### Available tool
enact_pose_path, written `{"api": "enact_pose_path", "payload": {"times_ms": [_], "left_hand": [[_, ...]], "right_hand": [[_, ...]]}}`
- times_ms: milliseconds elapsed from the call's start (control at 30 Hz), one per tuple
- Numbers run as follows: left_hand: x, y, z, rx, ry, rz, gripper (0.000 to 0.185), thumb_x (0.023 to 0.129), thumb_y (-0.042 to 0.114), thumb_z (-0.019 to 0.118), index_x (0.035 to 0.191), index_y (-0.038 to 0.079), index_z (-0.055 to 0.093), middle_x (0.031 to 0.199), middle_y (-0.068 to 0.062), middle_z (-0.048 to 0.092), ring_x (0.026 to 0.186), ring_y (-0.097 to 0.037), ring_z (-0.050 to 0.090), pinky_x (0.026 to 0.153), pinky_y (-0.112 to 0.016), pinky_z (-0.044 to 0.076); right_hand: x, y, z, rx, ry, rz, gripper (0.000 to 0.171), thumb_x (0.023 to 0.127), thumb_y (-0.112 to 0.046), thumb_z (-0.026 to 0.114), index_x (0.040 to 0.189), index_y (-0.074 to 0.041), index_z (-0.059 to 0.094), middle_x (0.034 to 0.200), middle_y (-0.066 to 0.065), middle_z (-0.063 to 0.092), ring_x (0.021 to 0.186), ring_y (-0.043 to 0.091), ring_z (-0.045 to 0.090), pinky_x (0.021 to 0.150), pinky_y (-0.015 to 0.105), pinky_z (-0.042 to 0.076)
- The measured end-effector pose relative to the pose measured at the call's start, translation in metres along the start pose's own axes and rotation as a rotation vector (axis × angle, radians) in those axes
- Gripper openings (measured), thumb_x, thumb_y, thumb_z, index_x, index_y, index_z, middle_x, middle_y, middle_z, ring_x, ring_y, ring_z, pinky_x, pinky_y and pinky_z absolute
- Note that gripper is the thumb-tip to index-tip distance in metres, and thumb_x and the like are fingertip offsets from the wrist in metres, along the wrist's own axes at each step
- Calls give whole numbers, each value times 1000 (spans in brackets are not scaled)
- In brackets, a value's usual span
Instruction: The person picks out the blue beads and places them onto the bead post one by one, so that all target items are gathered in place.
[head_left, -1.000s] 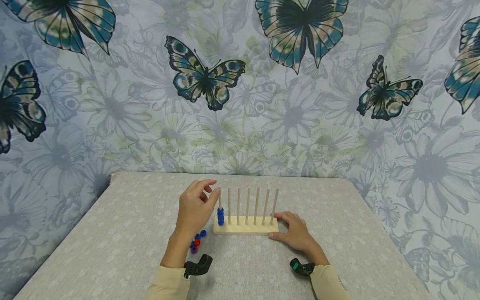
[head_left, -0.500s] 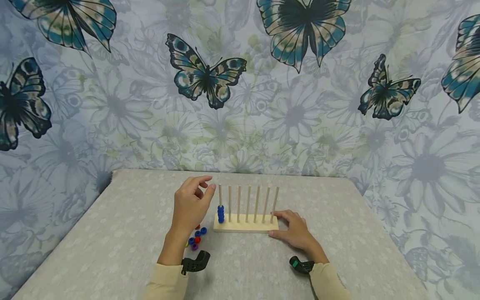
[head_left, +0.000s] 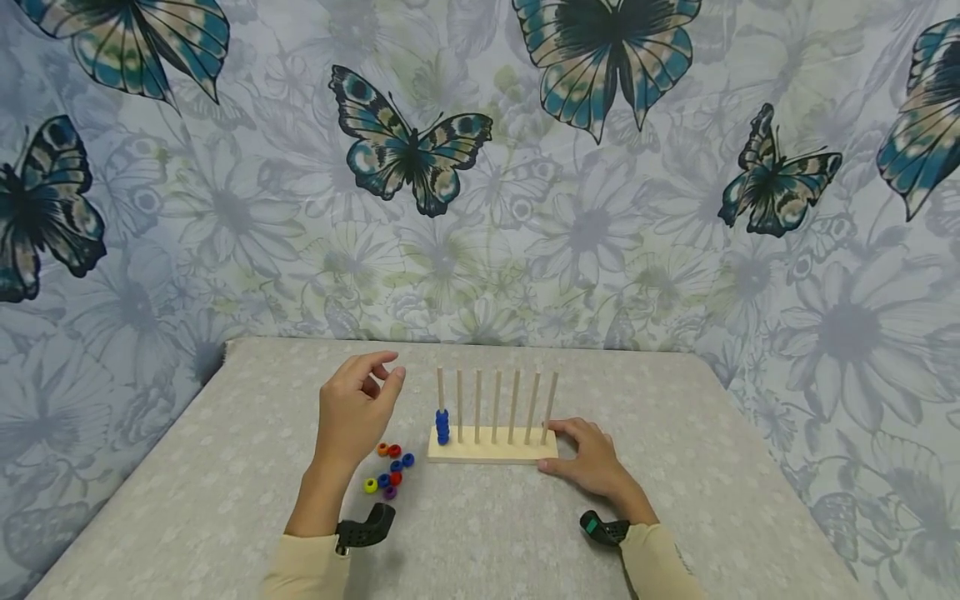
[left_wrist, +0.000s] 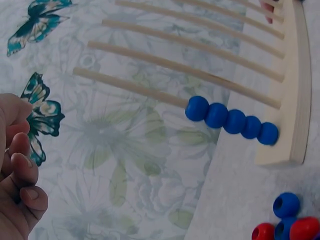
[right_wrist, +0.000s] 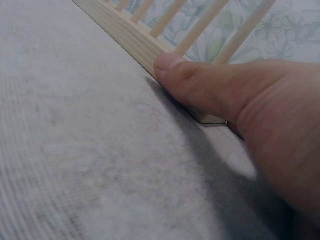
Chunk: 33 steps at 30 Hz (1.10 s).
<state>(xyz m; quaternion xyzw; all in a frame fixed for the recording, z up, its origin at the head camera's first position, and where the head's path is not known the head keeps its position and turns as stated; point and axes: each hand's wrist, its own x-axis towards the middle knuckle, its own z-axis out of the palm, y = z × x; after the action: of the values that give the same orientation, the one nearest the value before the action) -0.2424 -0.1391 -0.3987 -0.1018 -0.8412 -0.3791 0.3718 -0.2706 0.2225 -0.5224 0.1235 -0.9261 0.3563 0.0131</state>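
A wooden peg board [head_left: 491,452] stands on the table with a row of several upright pegs. Stacked on its leftmost peg are several blue beads [left_wrist: 235,121]; the other pegs are bare. My right hand [head_left: 591,461] grips the right end of the base, thumb [right_wrist: 185,75] along the front edge and fingers behind. Off to the left of the board, my left hand [head_left: 352,417] is raised in the air, its fingers loosely bent with nothing between them.
Loose beads lie on the table between my left forearm and the board: an orange bead [head_left: 382,449], a yellow bead [head_left: 371,485], a purple bead [head_left: 390,492], plus red and blue ones. Behind the table [head_left: 675,400] hangs a butterfly-patterned backdrop [head_left: 585,292].
My left hand has moved left, away from the top of the leftmost peg, uncovering more of the loose beads. The right hand has stayed on the base.
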Motion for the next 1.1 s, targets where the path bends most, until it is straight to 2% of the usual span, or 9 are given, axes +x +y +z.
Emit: {"api": "enact_pose_path", "payload": {"times_ms": [267,600,1100], "left_hand": [[-5,-12,-11,30,-19,-61,22,91,23,75,112,16,75,91,2,67,59,-8,50,54,-24,45],[-16,-13,-19,66,-101,-128,23,92,24,73,113,15,74,89,1,67,59,-11,50,50,-23,45],[-51,-28,-20,100,-117,-188,19,92,25,74,110,19,74,92,4,68,56,-8,49,50,-22,44]], "right_hand": [[0,2,2,5,1,9,71,73,-57,84,134,-28,61,128,-4,62,127,23,51,106,50,29],[1,-3,0,13,-5,19,72,73,-55,85,134,-26,61,128,-3,62,128,24,50,107,51,28],[1,5,2,-8,5,-7,71,73,-57,84,133,-28,61,129,-4,62,127,24,51,106,50,29]]}}
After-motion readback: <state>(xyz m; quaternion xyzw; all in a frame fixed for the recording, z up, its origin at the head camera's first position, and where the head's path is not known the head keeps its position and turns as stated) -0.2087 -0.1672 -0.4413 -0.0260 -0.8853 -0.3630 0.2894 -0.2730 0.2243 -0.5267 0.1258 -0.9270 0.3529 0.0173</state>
